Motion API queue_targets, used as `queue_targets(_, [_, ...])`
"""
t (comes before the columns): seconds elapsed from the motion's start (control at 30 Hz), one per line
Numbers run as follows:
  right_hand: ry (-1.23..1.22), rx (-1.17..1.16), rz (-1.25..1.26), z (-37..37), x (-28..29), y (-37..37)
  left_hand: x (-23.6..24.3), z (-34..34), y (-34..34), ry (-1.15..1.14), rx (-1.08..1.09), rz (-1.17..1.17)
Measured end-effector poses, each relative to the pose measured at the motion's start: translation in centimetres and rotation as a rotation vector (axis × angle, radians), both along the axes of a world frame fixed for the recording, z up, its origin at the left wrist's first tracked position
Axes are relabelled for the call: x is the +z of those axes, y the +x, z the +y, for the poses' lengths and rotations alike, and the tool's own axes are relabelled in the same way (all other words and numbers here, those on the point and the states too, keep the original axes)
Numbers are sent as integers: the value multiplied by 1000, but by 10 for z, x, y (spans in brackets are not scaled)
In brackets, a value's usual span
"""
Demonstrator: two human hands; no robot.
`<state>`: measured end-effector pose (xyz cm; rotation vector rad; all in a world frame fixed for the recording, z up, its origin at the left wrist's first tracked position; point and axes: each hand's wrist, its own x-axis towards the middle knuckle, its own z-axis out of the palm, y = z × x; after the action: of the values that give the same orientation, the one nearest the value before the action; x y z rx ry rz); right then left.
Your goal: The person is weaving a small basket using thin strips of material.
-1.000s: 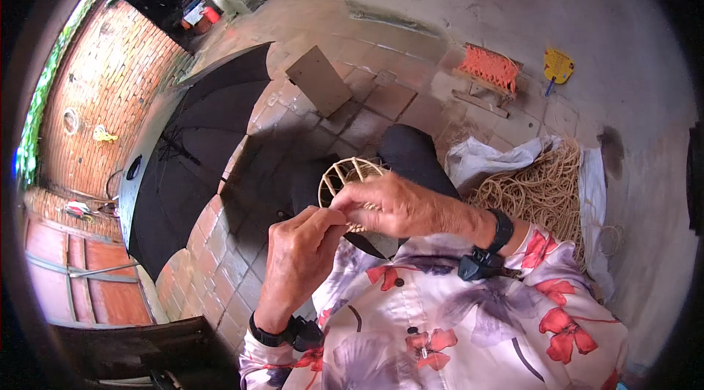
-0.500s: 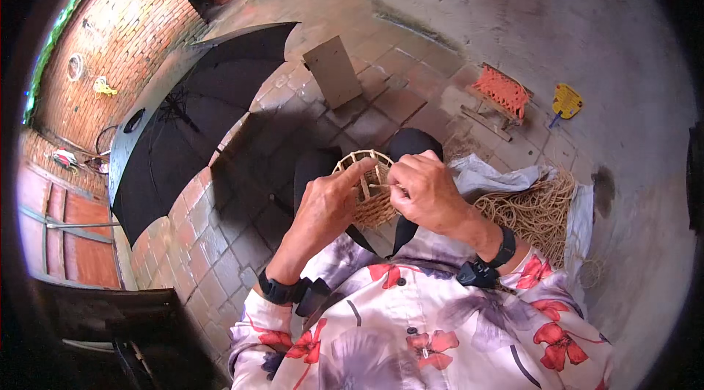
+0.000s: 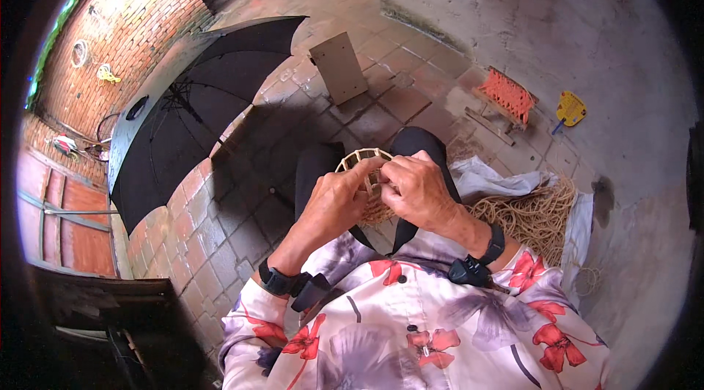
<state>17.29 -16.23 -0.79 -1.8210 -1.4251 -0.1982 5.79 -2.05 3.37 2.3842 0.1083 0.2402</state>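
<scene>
Hands at lap: left hand (image 3: 334, 203) and right hand (image 3: 414, 188) pinch shut on woven frame (image 3: 364, 170). Uneven finger pressure risks snapping a strip or loosening the weave.

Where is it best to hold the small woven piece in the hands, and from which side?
Probably at its open rim: the small woven piece is round with upright ribs, so each hand can pinch an edge. The left hand comes from the left, the right hand from the right.
</scene>
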Motion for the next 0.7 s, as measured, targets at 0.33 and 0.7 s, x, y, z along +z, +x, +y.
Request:
queue_targets(0.33, [73,98,85,-5,10,10,9,5,-19,-2,11,-145])
queue_targets(0.7, [-52,161,205,-16,4,4,-1,32,-90,46,73,-102])
